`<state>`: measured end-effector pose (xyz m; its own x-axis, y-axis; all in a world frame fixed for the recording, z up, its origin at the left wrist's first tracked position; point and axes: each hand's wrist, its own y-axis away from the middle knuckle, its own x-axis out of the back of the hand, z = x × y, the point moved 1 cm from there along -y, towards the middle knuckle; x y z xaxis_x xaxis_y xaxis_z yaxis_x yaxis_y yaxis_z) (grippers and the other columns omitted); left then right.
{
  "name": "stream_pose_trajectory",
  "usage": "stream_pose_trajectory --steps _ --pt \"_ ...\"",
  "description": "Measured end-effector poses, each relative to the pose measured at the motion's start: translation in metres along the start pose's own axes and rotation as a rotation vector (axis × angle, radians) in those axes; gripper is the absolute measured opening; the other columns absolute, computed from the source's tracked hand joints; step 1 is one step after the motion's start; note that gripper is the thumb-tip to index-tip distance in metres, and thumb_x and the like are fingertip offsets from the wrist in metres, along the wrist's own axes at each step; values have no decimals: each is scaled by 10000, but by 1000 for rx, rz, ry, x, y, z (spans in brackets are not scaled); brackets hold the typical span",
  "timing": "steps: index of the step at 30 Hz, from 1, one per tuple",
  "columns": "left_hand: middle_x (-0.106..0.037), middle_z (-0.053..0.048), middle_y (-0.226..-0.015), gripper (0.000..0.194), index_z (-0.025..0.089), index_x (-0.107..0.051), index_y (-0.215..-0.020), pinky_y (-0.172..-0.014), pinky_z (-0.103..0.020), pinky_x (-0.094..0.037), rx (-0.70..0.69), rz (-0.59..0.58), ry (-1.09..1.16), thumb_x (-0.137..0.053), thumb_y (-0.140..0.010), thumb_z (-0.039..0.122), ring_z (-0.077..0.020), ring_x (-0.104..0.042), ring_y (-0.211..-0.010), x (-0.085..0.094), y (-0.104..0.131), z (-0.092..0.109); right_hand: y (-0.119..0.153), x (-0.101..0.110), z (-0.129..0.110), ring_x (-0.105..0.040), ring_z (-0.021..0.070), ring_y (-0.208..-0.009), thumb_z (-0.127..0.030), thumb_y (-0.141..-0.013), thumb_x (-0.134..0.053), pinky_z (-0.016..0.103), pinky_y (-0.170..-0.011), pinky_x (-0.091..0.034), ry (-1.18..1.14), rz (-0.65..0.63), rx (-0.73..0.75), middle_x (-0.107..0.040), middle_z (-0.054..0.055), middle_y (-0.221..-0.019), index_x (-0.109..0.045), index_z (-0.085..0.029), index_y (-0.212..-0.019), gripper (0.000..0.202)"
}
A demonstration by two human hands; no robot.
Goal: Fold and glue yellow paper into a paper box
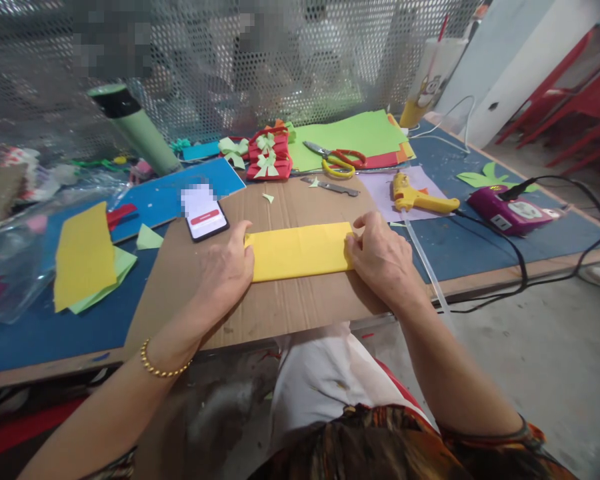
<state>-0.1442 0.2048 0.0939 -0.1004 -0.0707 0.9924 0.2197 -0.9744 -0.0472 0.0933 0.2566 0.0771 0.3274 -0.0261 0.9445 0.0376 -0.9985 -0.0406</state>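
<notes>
Dark patterned clothing fills the near edge, closest of all! Over to the left, a yellow sheet lies partly over pale green paper; next along, a phone rests just beyond the left hand, and that hand is gripping the left end of the folded yellow paper. It lies flat on the cardboard, squarely between the two hands, and the right hand has its right end pinched, thumb and fingers closed! Beyond that hand, the yellow glue gun; farther right, a purple box.
</notes>
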Motion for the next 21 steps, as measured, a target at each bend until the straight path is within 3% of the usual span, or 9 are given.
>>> stream_pose_trajectory --steps 8,15,21 --pt "-809 -155 -1010 574 161 -541 -1587 -836 -434 -575 12 14 0 -443 -1029 258 -347 -765 -924 -3 -1 0 2 4 -4 -726 330 -1049 -230 -1060 -491 347 -696 -269 29 -34 -19 -786 166 -1135 -561 -167 -1345 299" --pt "-801 -152 -1009 521 133 -495 -1549 -897 -437 -572 51 -23 87 -448 -1036 213 -346 -766 -1027 -4 0 2 0 -6 6 -682 301 -875 -283 -1021 -517 346 -674 -265 4 79 15 -765 142 -991 -607 -167 -1296 311" --pt "-784 -139 -1035 427 149 -513 -1454 -906 -426 -568 62 5 140 -468 -1031 182 -321 -759 -1020 -8 -1 1 3 1 1 -654 277 -848 -267 -1044 -511 349 -681 -266 14 6 -5 -738 153 -1039 -602 -148 -1350 340"
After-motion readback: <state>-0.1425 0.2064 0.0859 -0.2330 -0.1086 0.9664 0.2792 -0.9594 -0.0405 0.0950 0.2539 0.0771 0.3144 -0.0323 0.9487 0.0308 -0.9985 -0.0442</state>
